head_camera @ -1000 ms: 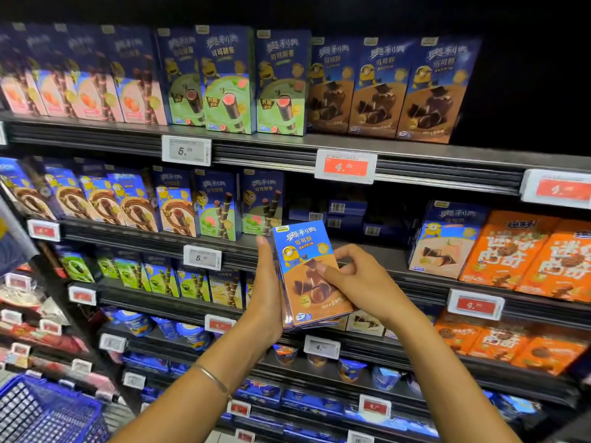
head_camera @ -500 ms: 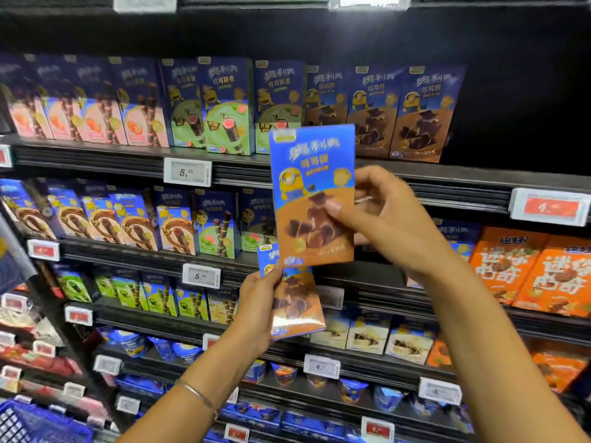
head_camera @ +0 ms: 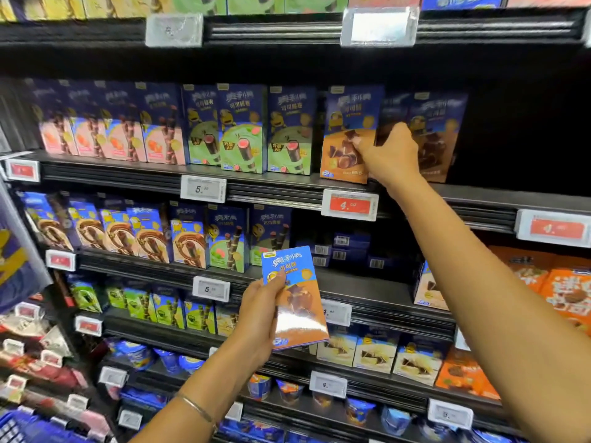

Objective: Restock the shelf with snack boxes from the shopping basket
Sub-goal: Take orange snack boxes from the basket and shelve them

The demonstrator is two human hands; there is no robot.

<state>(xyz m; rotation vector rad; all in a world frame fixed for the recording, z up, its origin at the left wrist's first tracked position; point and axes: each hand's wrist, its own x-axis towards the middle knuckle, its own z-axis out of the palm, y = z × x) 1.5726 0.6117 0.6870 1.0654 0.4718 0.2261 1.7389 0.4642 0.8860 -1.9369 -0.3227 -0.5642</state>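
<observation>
My right hand grips a blue-and-brown snack box by its right edge, standing upright on the upper shelf, in front of the other brown boxes and beside the green ones. My left hand holds a second blue-and-brown snack box lower down, tilted, in front of the middle shelves. The blue shopping basket shows only as a corner at the bottom left.
Rows of pink boxes and green boxes fill the upper shelf to the left. A dark gap lies right of the brown boxes. Price tags line the shelf edges. Orange boxes stand at the right, cups on lower shelves.
My right hand has lifted one box off the pair and carried it up onto the upper shelf. My left hand stays low with the other box. The camera has tilted upward.
</observation>
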